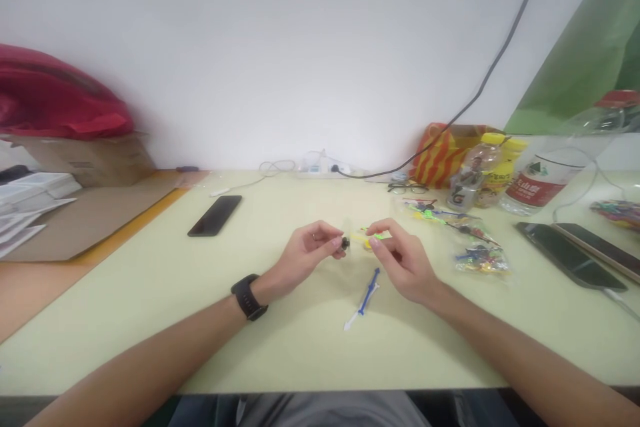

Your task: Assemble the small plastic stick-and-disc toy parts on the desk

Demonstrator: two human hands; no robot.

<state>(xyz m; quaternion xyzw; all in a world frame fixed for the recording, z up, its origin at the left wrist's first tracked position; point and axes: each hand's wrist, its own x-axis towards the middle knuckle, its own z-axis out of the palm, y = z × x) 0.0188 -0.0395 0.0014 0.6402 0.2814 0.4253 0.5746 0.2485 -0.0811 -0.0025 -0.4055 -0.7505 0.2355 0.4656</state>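
Observation:
My left hand (307, 252), with a black watch (249, 297) on its wrist, pinches a small black part (345, 242) between thumb and fingertips. My right hand (403, 257) is closed on a small yellow and green plastic piece (367, 237), held close to the black part, just above the pale green table (150, 307). A blue and white plastic stick (363, 299) lies on the table below and between the hands.
Clear bags of coloured plastic parts (477, 257) lie right of my hands. A black phone (215, 215) rests at the left; two more dark devices (570, 255) at the right. Bottles (473, 180), glasses, a power strip (320, 167) and a cable stand at the back.

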